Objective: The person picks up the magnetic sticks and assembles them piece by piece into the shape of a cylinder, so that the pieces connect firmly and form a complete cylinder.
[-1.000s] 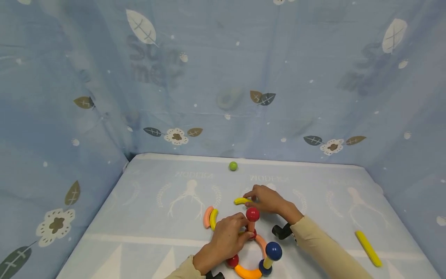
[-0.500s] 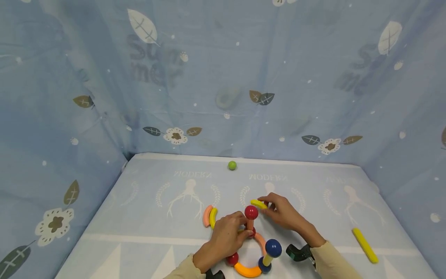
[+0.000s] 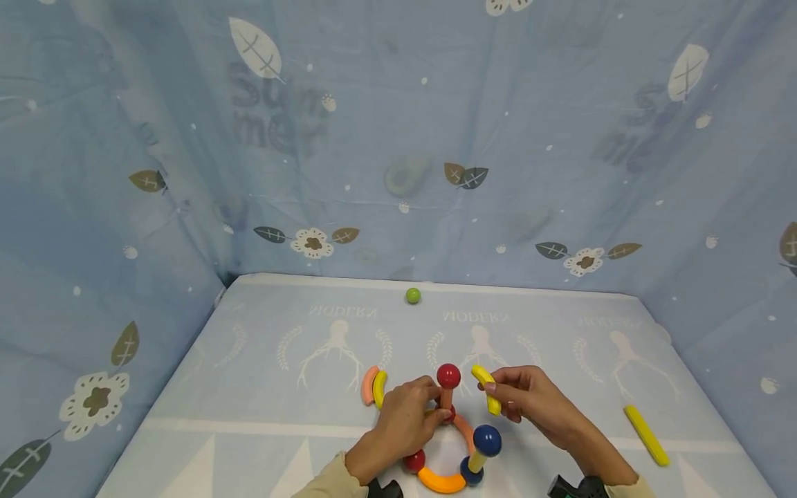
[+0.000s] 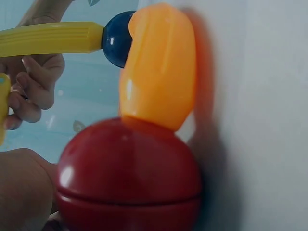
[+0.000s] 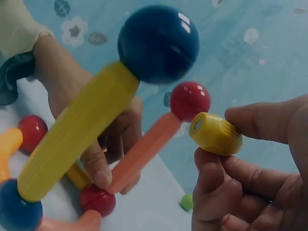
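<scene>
My left hand (image 3: 405, 418) grips the foot of an upright salmon rod (image 5: 144, 154), thumb just above the lower red ball (image 5: 97, 199). Another red ball (image 3: 448, 376) tops that rod. My right hand (image 3: 542, 401) pinches a short curved yellow rod (image 3: 481, 374) between thumb and fingers, raised beside the red-topped post. Below my hands lies a ring of balls and curved rods, with an orange curved rod (image 3: 442, 481) at the front. On its right side stands a yellow rod (image 5: 79, 132) with a blue ball (image 3: 488, 440) on top. My left hand hides part of the ring.
Left of the ring lie a salmon curved rod (image 3: 369, 385) and a yellow curved rod (image 3: 380, 389). A green ball (image 3: 413, 295) sits near the table's far edge. A straight yellow rod (image 3: 646, 435) lies at the right. Patterned blue cloth (image 3: 398, 138) stands behind the table.
My right hand has drawn back to the right and nearer, lifting the curved yellow rod and turning it toward upright. My left hand has stayed at the salmon post.
</scene>
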`<state>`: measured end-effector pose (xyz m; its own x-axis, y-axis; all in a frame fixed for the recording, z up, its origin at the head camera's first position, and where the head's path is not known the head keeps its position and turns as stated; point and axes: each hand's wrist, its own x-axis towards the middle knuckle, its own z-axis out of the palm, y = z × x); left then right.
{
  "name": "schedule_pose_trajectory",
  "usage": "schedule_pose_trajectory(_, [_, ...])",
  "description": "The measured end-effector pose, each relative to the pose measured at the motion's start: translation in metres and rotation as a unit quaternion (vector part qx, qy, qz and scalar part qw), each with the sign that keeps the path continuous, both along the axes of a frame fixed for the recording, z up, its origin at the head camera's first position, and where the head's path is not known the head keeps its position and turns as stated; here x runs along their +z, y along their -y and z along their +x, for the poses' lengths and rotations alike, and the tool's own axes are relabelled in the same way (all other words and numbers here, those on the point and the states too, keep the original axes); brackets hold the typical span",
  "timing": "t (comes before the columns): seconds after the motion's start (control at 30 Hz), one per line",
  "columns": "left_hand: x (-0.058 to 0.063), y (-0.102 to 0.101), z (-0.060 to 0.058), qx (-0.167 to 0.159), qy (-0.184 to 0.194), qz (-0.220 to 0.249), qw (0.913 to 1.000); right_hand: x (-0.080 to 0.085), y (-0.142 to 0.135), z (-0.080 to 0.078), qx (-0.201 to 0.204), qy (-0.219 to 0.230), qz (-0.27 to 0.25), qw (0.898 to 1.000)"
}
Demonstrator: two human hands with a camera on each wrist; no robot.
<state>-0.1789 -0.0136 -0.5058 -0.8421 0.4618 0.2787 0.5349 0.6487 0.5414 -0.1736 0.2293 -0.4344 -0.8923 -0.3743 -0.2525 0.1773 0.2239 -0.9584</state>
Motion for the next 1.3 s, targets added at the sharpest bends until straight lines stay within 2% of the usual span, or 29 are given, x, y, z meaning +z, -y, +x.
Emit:
schedule_pose_trajectory(0.2, [0.001, 0.0, 0.001, -0.002, 0.009, 0.009, 0.9999, 0.006, 0.006, 0.004, 0.038, 0.004, -0.024, 0.999])
schedule_pose_trajectory(0.47, [0.001, -0.001, 0.002, -0.003, 0.017, 0.013, 0.9998, 0.005, 0.008, 0.008, 0.039, 0.012, -0.025, 0.999])
schedule_pose_trajectory(0.83, [0.002, -0.001, 0.002, -0.008, 0.008, 0.007, 0.9999, 0.007, 0.003, 0.014, 0.052, 0.04, -0.037, 0.997])
schedule_pose_trajectory(0.97, [0.003, -0.002, 0.002, -0.006, 0.009, 0.003, 0.9999, 0.004, -0.006, 0.016, 0.03, 0.036, -0.023, 0.999])
schedule_pose_trajectory(1.03, [0.003, -0.002, 0.001, -0.007, 0.009, 0.002, 0.9999, -0.001, -0.014, 0.018, -0.007, 0.02, 0.013, 1.0])
schedule_pose_trajectory(1.07, [0.003, -0.002, 0.001, -0.008, 0.011, 0.003, 0.9999, -0.003, -0.018, 0.019, -0.037, 0.01, 0.041, 0.998])
schedule_pose_trajectory(1.13, [0.003, -0.003, 0.001, -0.009, 0.014, 0.005, 0.9999, -0.01, -0.029, 0.022, -0.104, -0.02, 0.115, 0.988])
schedule_pose_trajectory(1.17, [0.003, -0.003, 0.0, -0.009, 0.015, 0.006, 0.9998, -0.015, -0.037, 0.024, -0.133, -0.049, 0.161, 0.977])
schedule_pose_trajectory(1.2, [0.002, -0.003, 0.0, -0.008, 0.017, 0.007, 0.9998, -0.019, -0.046, 0.026, -0.16, -0.079, 0.209, 0.961])
schedule_pose_trajectory(1.23, [0.002, -0.003, 0.0, -0.006, 0.019, 0.009, 0.9998, -0.024, -0.056, 0.029, -0.185, -0.115, 0.259, 0.941])
schedule_pose_trajectory(1.3, [0.001, -0.003, -0.001, -0.005, 0.025, 0.012, 0.9996, -0.034, -0.08, 0.034, -0.225, -0.17, 0.366, 0.887])
